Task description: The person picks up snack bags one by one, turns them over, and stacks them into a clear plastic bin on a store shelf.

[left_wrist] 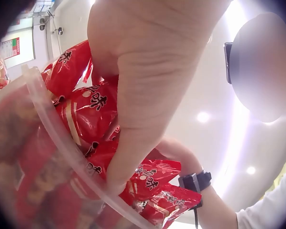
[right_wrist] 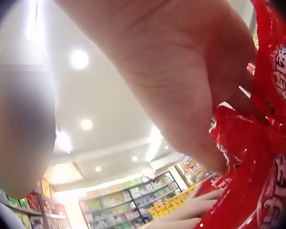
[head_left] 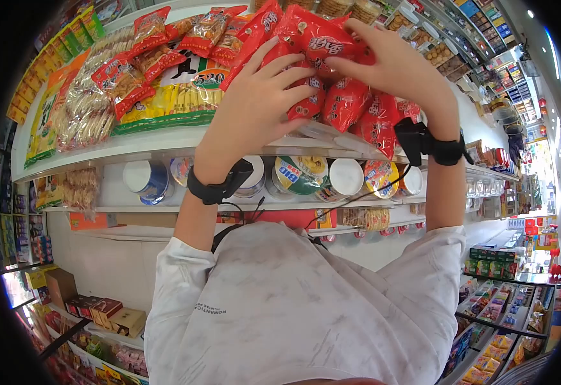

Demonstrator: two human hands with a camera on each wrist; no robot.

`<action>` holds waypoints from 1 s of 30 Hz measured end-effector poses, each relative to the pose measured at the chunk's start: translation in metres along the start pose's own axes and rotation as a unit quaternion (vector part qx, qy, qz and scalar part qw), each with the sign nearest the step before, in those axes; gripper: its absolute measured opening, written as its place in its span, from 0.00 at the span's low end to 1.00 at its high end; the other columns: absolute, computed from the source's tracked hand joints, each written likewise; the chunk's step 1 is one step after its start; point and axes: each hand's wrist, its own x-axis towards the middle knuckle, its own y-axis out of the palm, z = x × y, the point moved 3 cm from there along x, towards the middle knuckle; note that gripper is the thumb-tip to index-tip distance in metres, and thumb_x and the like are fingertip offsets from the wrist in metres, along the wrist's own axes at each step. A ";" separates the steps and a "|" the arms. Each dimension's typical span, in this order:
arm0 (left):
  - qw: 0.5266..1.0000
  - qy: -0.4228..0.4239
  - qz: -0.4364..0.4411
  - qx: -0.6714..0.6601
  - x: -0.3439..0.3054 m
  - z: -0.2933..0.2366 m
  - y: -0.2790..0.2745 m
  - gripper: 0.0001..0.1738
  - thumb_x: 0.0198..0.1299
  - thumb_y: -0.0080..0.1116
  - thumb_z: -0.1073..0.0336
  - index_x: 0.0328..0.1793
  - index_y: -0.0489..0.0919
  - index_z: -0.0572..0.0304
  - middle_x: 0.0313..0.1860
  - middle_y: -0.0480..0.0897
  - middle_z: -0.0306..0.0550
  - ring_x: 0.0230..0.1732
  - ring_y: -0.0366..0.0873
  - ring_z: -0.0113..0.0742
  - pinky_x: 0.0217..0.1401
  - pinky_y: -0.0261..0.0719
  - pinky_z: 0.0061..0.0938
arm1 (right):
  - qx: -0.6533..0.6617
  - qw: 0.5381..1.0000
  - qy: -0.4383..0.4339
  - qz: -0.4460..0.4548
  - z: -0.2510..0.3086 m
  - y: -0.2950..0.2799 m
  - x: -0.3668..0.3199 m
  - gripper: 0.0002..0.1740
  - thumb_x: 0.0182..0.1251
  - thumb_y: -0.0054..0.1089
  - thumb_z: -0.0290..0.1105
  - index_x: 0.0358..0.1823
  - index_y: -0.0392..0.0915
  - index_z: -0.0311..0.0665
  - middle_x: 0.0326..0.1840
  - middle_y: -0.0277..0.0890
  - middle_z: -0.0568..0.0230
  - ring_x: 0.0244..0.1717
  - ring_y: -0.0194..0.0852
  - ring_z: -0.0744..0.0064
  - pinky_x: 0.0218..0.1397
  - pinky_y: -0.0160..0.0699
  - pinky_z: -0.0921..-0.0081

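Glossy red snack packets (head_left: pixel 345 102) with white lettering are heaped on the upper shelf, in and over a clear plastic container whose rim (left_wrist: pixel 62 138) shows in the left wrist view. My left hand (head_left: pixel 251 102) lies on the near left side of the heap, fingers fairly straight and spread across the packets. In the left wrist view its thumb reaches down among them by the rim. My right hand (head_left: pixel 396 67) holds a red packet (head_left: pixel 322 42) at the top of the heap, thumb and fingers bent around its right side. Some fingertips are hidden behind the packets.
Left of the heap lie orange-red snack bags (head_left: pixel 123 80), a stack of wrapped round crackers (head_left: pixel 88 96) and a yellow bag (head_left: pixel 184 96). Instant noodle tubs (head_left: pixel 300 173) stand on the shelf below. Clear tubs of biscuits (head_left: pixel 402 19) sit behind. The white shelf edge (head_left: pixel 146 144) runs beneath my forearms.
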 end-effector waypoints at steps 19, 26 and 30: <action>0.999 -0.030 -0.035 -0.010 0.013 -0.013 -0.004 0.34 0.58 0.73 0.53 0.72 0.80 0.49 0.61 0.82 0.45 0.68 0.77 0.44 0.86 0.58 0.54 | 0.112 0.993 0.033 -0.027 -0.010 -0.022 -0.010 0.17 0.73 0.68 0.38 0.53 0.86 0.33 0.46 0.89 0.53 0.47 0.89 0.62 0.56 0.84 0.67; 0.998 -0.046 -0.012 0.032 0.017 -0.015 0.000 0.35 0.61 0.71 0.54 0.76 0.78 0.46 0.62 0.81 0.46 0.67 0.76 0.45 0.86 0.57 0.53 | 0.141 0.990 0.001 -0.020 -0.032 -0.031 -0.008 0.19 0.77 0.65 0.39 0.60 0.86 0.34 0.48 0.90 0.54 0.49 0.87 0.70 0.56 0.83 0.71; 0.998 -0.042 -0.008 0.045 0.016 -0.017 0.002 0.33 0.62 0.70 0.55 0.75 0.78 0.46 0.62 0.81 0.46 0.68 0.76 0.45 0.86 0.57 0.54 | 0.150 0.988 -0.010 -0.043 -0.034 -0.027 -0.005 0.20 0.77 0.65 0.39 0.62 0.84 0.34 0.50 0.89 0.53 0.50 0.87 0.69 0.57 0.83 0.71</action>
